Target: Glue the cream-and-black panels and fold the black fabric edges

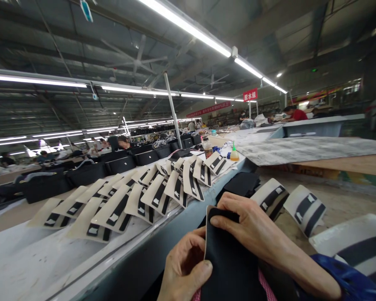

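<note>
In front of me is a black fabric panel [230, 267] with a pale backing showing along its left edge. My left hand [188, 265] pinches that edge low down, thumb on the black face and fingers behind. My right hand [244, 217] grips the top, its thumb pressing on a folded-over black flap [224, 213]. The fingers behind the panel are partly hidden. Just right of my right hand lie curved cream pieces with black strips, among them one cream piece [271, 196] and another cream piece [304, 209].
Several cream pieces with black strips [156, 194] overlap in rows on the white table [28, 267] at left. A yellow glue bottle with a green tip [234, 152] and a dark jar [207, 147] stand beyond. Black sheets [241, 184] lie past my hands. Co-workers sit farther off.
</note>
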Tool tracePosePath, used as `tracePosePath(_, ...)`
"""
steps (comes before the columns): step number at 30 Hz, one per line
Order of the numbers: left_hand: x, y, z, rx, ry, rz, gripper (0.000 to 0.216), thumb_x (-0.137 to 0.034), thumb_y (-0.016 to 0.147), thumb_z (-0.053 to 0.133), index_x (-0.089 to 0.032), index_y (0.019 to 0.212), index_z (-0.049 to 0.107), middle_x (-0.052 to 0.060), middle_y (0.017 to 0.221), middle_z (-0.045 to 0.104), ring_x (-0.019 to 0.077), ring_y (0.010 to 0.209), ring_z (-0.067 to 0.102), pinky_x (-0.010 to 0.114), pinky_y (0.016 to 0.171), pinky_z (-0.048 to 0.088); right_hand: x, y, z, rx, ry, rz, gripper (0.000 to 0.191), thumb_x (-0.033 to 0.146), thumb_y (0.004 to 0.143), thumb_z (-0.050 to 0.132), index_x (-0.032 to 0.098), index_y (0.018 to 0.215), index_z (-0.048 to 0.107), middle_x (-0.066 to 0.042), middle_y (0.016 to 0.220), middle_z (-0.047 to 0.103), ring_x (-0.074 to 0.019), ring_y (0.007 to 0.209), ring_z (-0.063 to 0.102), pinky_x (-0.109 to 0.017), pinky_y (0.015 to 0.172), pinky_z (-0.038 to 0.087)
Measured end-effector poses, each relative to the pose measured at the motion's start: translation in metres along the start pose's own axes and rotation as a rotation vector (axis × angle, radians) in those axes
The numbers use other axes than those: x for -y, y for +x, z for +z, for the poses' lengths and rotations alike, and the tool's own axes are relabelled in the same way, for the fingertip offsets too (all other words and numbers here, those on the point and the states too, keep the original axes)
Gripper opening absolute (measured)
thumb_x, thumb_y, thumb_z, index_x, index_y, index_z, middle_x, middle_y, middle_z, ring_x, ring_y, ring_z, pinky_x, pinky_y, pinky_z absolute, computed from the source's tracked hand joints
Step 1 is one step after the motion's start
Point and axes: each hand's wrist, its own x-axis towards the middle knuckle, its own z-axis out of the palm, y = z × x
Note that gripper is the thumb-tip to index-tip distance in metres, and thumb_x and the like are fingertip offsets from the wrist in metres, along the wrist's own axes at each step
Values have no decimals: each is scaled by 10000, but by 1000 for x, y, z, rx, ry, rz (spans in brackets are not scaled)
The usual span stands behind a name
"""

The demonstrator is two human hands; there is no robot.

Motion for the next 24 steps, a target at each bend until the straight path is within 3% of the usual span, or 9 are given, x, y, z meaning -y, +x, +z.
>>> tracePosePath(3, 0, 7, 5, -55, -68, -106, 318, -350, 715, 827, -189, 969, 722, 43, 848, 721, 161, 742, 651, 258, 738, 478, -4, 3, 6, -1, -60, 14, 216, 196, 882, 662, 194, 681, 584, 2, 781, 593, -155, 707, 588, -256, 629, 429)
tracePosePath(8, -2, 19, 5, -179, 113, -174, 257, -375, 777, 783, -121, 778, 741, 1, 618, 640, 121, 593, 565, 210, 600, 435, -4, 5, 8, 16, -97, 9, 166, 184, 875, 682, 192, 721, 621, -4, 804, 599, -163, 731, 605, -264, 662, 440)
tracePosePath(13, -2, 28, 1, -73, 286, -41, 273, -399, 833, 712, -135, 776, 673, -26, 647, 551, 114, 611, 469, 209, 585, 377, -4, 3, 6, 32, -93, -59, 122, 143, 886, 658, 196, 776, 658, -4, 819, 606, -159, 730, 609, -259, 652, 442)
tracePosePath(17, -11, 29, 4, -97, 409, 51, 266, -353, 880, 664, -153, 705, 649, -31, 652, 507, 132, 662, 457, 218, 644, 381, -8, -1, 0, 76, 5, -100, 106, 121, 893, 641, 198, 846, 697, -12, 863, 663, -166, 789, 646, -263, 722, 485)
tracePosePath(21, -15, 22, 5, -159, 468, 115, 207, -298, 909, 622, -167, 779, 716, 1, 734, 642, 168, 729, 562, 229, 697, 430, -11, -13, -9, 44, 195, -158, 143, 146, 899, 646, 240, 959, 735, 4, 969, 711, -134, 872, 676, -198, 776, 502)
tracePosePath(24, -16, 14, 7, -111, 514, 261, 199, -237, 918, 602, -183, 797, 750, 41, 902, 745, 191, 795, 655, 243, 747, 474, -8, -24, -10, -9, 187, -191, 111, 185, 918, 630, 243, 904, 723, 12, 926, 694, -114, 809, 671, -173, 718, 499)
